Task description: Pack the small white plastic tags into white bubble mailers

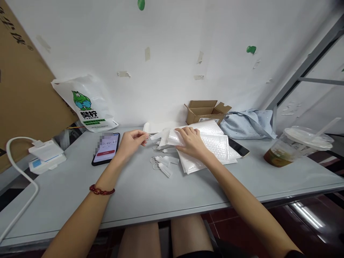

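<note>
My left hand is closed in a pinch, with a small translucent bottle reaching from its fingertips toward the open end of a white bubble mailer. Over that mailer lies my right hand, its thumb and fingers curled on the mailer near its mouth. More white bubble mailers are stacked underneath. Several similar small bottles with thin ring loops lie on the grey table between and below my hands. Exactly which part of the bottle my left fingers grip is too small to make out.
A phone with a lit timer lies left. Behind are a white printed bag, an open cardboard box and a light-blue cloth. At right, a dark phone and a plastic cup of drink; far left, a white charger.
</note>
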The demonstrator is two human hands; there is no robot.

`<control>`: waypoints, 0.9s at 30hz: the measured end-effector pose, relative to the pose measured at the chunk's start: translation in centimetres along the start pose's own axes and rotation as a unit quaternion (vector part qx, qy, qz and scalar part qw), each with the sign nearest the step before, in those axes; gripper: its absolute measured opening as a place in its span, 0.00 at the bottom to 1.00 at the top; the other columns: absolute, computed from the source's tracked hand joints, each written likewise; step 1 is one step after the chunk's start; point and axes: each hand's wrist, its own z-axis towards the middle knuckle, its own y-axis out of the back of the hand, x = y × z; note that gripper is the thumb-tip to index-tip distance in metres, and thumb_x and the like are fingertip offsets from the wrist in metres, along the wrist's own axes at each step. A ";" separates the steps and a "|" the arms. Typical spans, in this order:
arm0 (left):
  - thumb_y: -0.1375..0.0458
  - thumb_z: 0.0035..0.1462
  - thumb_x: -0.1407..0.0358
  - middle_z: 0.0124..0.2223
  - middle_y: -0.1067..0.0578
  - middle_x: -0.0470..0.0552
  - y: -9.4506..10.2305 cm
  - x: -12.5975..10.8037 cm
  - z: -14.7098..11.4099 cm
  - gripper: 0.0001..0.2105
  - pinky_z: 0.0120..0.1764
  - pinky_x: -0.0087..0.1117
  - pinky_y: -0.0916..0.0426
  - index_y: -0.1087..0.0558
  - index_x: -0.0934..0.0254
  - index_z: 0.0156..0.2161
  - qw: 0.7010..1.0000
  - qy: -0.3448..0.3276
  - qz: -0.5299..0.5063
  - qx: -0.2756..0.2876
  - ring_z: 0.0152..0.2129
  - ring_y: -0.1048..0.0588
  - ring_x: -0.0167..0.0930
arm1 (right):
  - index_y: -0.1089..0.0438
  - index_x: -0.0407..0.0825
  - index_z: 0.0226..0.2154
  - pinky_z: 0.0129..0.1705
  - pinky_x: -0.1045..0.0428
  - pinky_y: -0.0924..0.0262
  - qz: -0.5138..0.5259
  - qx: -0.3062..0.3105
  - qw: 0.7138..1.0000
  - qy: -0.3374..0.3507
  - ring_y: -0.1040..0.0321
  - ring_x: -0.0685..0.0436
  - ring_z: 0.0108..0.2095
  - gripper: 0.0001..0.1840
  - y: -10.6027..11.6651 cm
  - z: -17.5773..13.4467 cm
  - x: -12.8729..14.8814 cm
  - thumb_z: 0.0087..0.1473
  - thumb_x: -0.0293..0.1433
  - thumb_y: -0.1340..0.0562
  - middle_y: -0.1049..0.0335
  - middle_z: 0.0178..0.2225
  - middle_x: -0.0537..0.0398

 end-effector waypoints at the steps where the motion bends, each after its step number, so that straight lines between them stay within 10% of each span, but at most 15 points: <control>1: 0.37 0.44 0.59 0.23 0.27 0.47 -0.3 0.0 -0.1 0.10 0.30 0.30 0.33 0.25 0.65 0.26 1.000 -0.004 0.012 -0.013 0.21 0.29 0.27 | 0.42 0.47 0.55 0.49 0.43 0.54 0.003 0.002 1.000 0.003 0.43 0.34 0.48 0.29 0.0 0.0 0.1 0.51 0.36 0.38 0.37 0.49 0.42; 11: 0.38 0.47 0.57 0.37 0.19 0.53 -2.7 0.1 -1.2 0.13 0.43 0.35 0.31 0.21 0.64 0.34 0.992 -0.069 -0.016 0.105 0.38 0.23 0.37 | 0.42 0.48 0.55 0.49 0.43 0.54 0.030 0.003 0.998 0.052 0.42 0.36 0.47 0.29 0.0 -0.2 1.0 0.52 0.37 0.38 0.36 0.48 0.44; 15: 0.39 0.47 0.57 0.38 0.20 0.55 -2.2 0.3 -0.7 0.15 0.42 0.37 0.30 0.21 0.66 0.36 0.997 -0.033 -0.036 0.052 0.36 0.22 0.38 | 0.41 0.47 0.55 0.49 0.43 0.53 0.032 0.001 0.999 0.026 0.42 0.35 0.48 0.28 0.1 -0.1 0.8 0.52 0.35 0.39 0.36 0.48 0.43; 18: 0.39 0.43 0.58 0.34 0.20 0.55 -1.3 1.2 -0.1 0.14 0.40 0.38 0.30 0.22 0.66 0.33 0.998 0.007 0.067 0.012 0.33 0.23 0.38 | 0.41 0.47 0.54 0.49 0.43 0.52 0.029 -0.013 1.000 0.001 0.42 0.35 0.48 0.27 0.1 0.0 0.3 0.52 0.34 0.39 0.36 0.49 0.43; 27: 0.41 0.44 0.56 0.31 0.22 0.51 -1.9 4.1 0.3 0.11 0.33 0.33 0.36 0.23 0.61 0.29 0.951 -0.065 0.263 0.148 0.30 0.27 0.36 | 0.41 0.47 0.54 0.49 0.42 0.52 0.025 -0.015 0.999 -0.028 0.43 0.34 0.49 0.27 -0.4 0.1 -0.2 0.52 0.35 0.40 0.37 0.49 0.43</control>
